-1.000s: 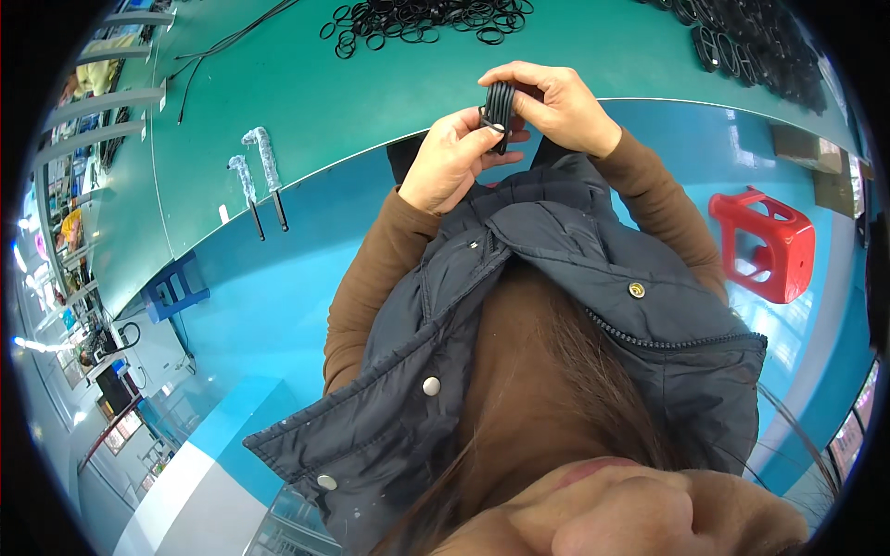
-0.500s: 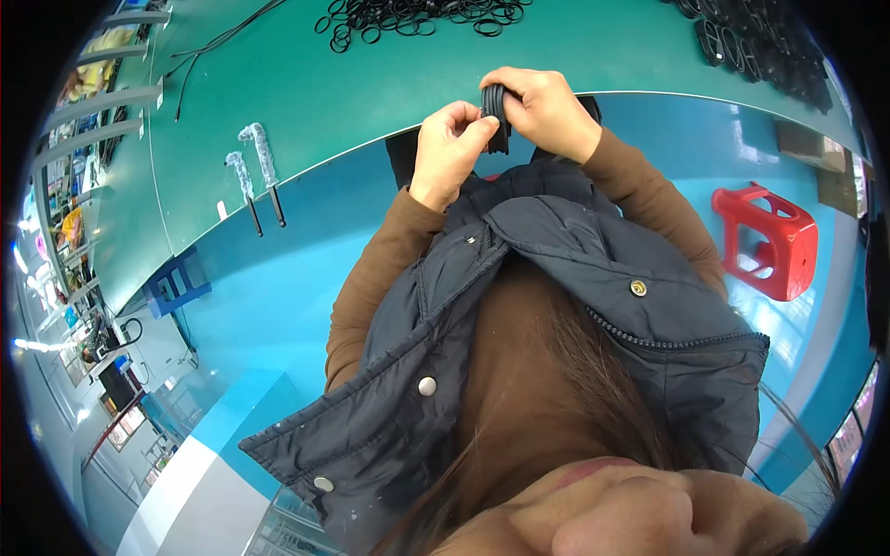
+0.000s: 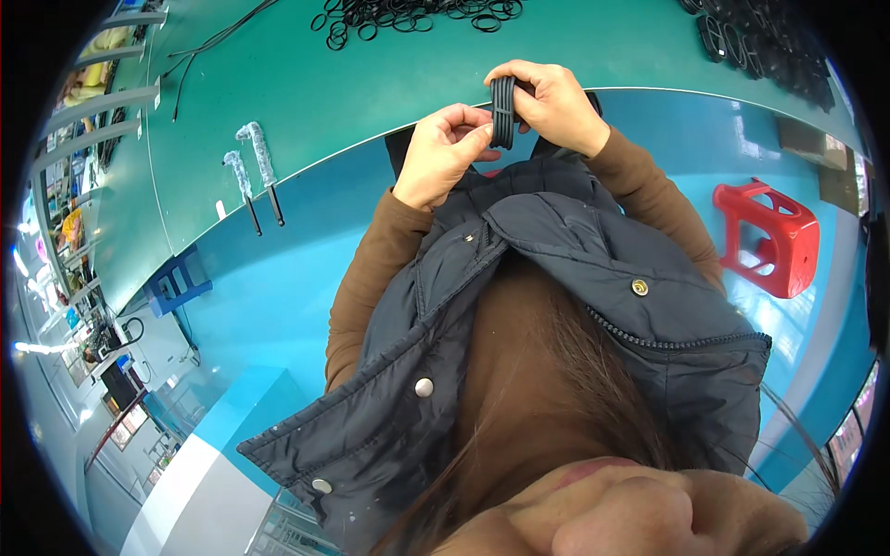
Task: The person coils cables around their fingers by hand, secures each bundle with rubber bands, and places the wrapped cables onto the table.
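Observation:
My right hand [image 3: 556, 102] is closed around the upper right side of a coiled black cable [image 3: 502, 116], fingers over its top and thumb inside the loop. The coil is seen nearly edge-on, its turns stacked side by side, at the front edge of the green table. A thin band-like line crosses the turns midway. My left hand [image 3: 447, 153] has its fingers curled against the coil's left side, the thumb tip at the edge and lower fingers partly behind it. What those hidden fingertips hold is unclear.
Many black rings [image 3: 389, 18] lie at the far side of the green table [image 3: 306, 83]. Two black-handled tools with wrapped heads [image 3: 263, 167] overhang the left edge. Dark coiled cables [image 3: 742, 51] pile up far right. A red stool [image 3: 779, 241] and a blue stool [image 3: 176, 283] stand on the floor.
The coil has turned slightly, so more of its side shows. My left hand has drawn back a little to the left, its thumb off the coil's front; the right hand keeps its grip.

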Motion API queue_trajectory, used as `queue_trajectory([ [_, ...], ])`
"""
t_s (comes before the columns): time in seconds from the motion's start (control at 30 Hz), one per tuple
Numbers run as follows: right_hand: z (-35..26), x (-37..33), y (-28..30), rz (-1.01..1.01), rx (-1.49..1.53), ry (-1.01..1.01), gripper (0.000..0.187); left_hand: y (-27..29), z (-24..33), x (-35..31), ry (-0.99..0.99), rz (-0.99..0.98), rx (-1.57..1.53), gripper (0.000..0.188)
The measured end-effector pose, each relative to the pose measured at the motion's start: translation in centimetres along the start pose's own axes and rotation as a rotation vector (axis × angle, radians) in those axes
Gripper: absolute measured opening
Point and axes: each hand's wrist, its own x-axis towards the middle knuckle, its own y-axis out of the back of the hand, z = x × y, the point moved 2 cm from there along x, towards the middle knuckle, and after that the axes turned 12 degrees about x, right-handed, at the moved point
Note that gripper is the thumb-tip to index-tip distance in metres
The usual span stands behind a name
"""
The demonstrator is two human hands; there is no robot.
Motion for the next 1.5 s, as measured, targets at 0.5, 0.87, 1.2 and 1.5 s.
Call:
queue_trajectory([
  [0.5,0.9,-0.6,1.4,-0.19,0.341,-0.201,0.032,-0.3,1.1,-0.6,-0.054,-0.046,-0.07,0.022],
  [0.87,0.6,-0.9,0.7,-0.069,0.206,-0.267,0.02,-0.1,0.4,0.2,-0.214,0.021,0.208,0.008],
  [1.2,1.0,-1.7,0.9,-0.025,0.33,-0.307,0.021,-0.1,0.6,0.6,-0.207,-0.008,0.244,0.013],
  [1.5,0.2,-1.6,1.3,-0.104,0.501,-0.092,0.038,-1.7,1.9,0.9,-0.239,0.019,0.225,0.019],
])
